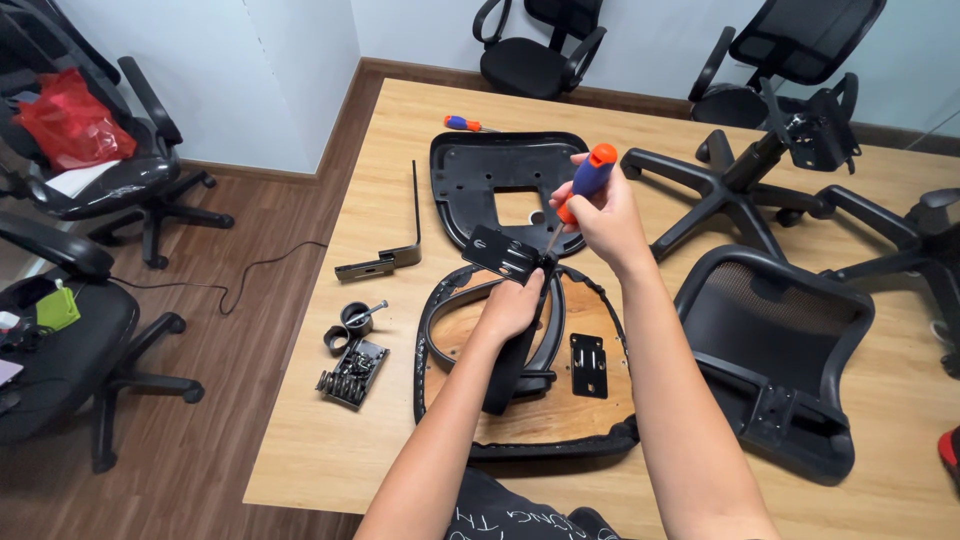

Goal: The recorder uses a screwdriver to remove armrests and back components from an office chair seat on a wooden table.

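Observation:
My right hand [603,215] grips a screwdriver [583,181] with an orange and blue handle, its tip down at a black metal bracket plate [500,253]. My left hand [512,305] holds the black chair support bar [513,365] just under that plate. Both are above an upturned chair seat [590,410] with a wooden underside and black fabric edge. A curved black armrest loop [440,315] lies on the seat.
On the wooden table [300,440] lie a black plastic seat shell [480,170], a second screwdriver [462,124], an L-shaped black bar [413,215], a box of screws [352,372], a mesh backrest [775,345] and a chair star base [725,185]. Office chairs stand around.

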